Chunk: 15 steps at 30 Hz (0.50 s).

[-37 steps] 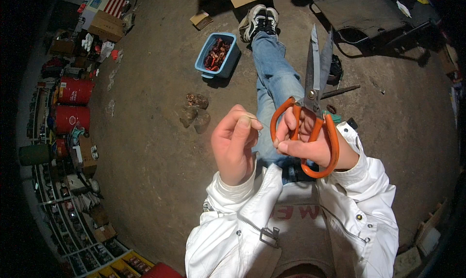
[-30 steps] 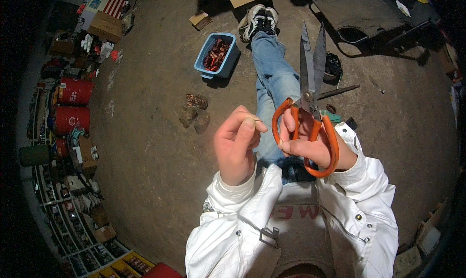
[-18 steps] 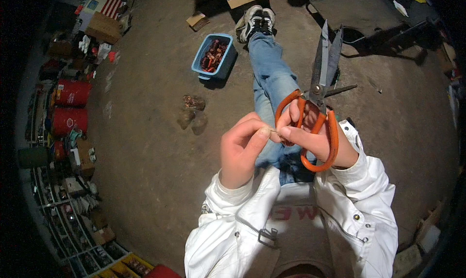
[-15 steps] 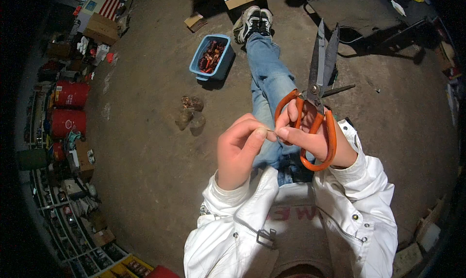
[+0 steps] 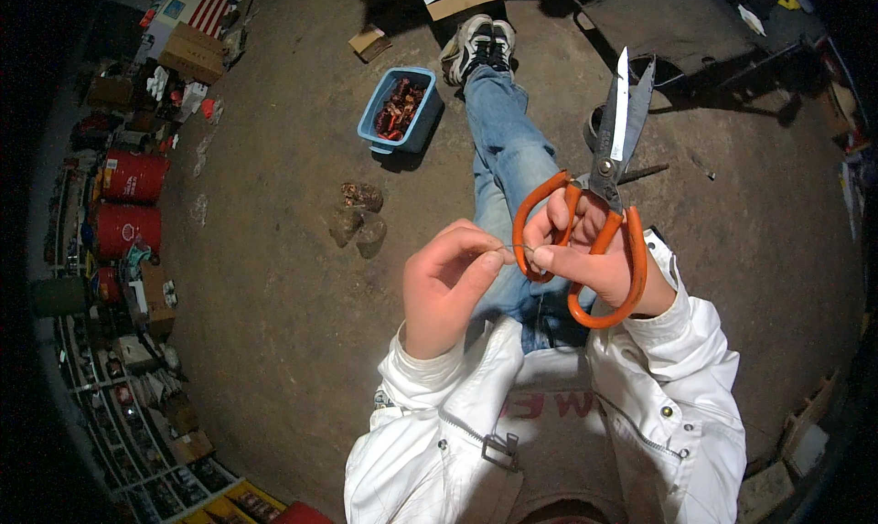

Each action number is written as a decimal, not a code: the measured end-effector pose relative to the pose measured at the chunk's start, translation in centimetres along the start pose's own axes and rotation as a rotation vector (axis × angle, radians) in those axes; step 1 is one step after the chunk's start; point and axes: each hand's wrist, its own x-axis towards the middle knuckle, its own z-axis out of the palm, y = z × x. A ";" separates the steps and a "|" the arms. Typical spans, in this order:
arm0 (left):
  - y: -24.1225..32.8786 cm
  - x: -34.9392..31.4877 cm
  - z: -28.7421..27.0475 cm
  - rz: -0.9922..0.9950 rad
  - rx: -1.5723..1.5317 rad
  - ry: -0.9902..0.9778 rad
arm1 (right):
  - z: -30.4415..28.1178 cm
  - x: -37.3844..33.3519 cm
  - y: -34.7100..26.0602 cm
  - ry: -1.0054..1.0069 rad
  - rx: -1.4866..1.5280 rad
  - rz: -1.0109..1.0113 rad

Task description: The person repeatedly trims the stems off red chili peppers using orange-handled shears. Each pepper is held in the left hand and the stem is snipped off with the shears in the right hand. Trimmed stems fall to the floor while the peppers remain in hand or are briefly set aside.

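Observation:
In my right hand is a large pair of scissors with orange-coated handles. Its dark blades point away from me, their tips slightly apart. The thumb and fingertips of that same hand also pinch one end of a thin, wire-like strand. My left hand pinches the strand's other end between thumb and forefinger. What the strand is made of is too fine to tell. Both hands are held above my outstretched legs in blue jeans.
A blue plastic tub of dark reddish coiled pieces stands on the floor beyond my hands. Several small clumps lie nearer. Shelving with red drums lines the left side. A cardboard box sits past my shoes; a dark metal-framed piece stands far right.
My hands have drawn a little apart, and more of the strand shows between them. The scissors have shifted slightly right and toward me, and one blade now catches the light.

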 end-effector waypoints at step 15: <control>-1.0 0.0 -0.2 -0.109 -0.733 -0.175 | 0.7 -0.3 -0.1 -0.065 0.005 -0.040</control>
